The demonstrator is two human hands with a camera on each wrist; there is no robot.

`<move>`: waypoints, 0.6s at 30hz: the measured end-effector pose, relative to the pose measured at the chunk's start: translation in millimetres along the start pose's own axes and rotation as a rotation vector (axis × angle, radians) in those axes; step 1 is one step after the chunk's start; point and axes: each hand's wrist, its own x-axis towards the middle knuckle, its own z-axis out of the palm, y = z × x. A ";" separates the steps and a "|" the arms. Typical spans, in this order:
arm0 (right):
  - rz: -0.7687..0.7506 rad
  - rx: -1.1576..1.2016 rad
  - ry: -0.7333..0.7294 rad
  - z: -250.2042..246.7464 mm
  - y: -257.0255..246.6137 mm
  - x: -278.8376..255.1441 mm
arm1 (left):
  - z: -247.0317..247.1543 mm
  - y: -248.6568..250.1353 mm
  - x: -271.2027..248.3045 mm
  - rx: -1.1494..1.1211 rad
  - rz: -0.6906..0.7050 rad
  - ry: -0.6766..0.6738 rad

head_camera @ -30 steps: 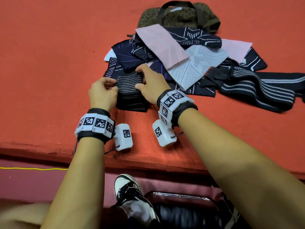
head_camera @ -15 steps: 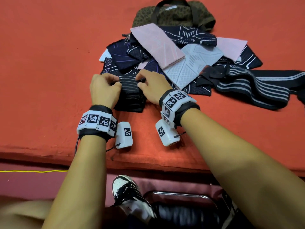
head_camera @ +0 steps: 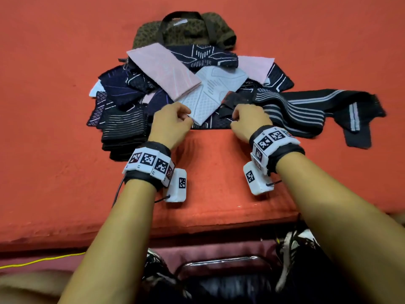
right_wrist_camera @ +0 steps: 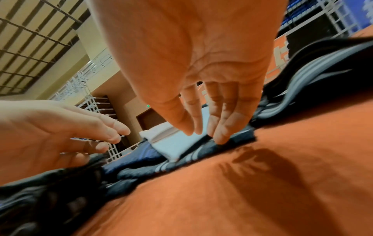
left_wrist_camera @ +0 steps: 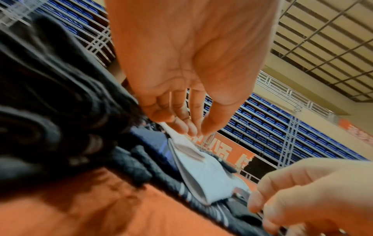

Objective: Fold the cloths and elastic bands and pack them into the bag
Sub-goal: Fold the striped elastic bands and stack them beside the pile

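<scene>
At the pile's near edge, the left hand (head_camera: 171,123) hovers with loosely curled fingers, holding nothing, beside the grey cloth (head_camera: 210,93). The right hand (head_camera: 247,121), fingers extended, presses a dark patterned cloth (right_wrist_camera: 232,140). Grip each near corner fully, draw one cloth clear, then fold. The bag (head_camera: 186,29) lies behind the pile.

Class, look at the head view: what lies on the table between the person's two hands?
Between left hand and right hand lies the white cloth's near corner on a dark patterned cloth.
</scene>
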 end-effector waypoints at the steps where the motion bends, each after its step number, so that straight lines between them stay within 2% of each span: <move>1: 0.025 -0.014 0.026 -5.8 10.9 0.7 | 7.3 4.5 -0.8 -0.003 0.016 -0.034; 5: 0.121 -0.012 0.131 -23.5 41.9 1.5 | 33.9 17.1 -6.8 0.085 0.044 -0.215; 9: 0.181 -0.006 0.209 -28.8 62.7 -1.3 | 48.8 23.7 -10.2 0.087 0.003 -0.342; 11: 0.190 0.014 0.176 -28.4 71.1 -3.1 | 51.9 27.1 -10.6 0.101 0.005 -0.362; 15: 0.101 0.000 0.011 -20.9 74.9 -5.9 | 54.3 32.2 -11.5 0.117 0.020 -0.378; 18: 0.107 -0.042 0.032 -16.2 77.4 -6.4 | 55.9 34.2 -13.0 0.110 0.014 -0.393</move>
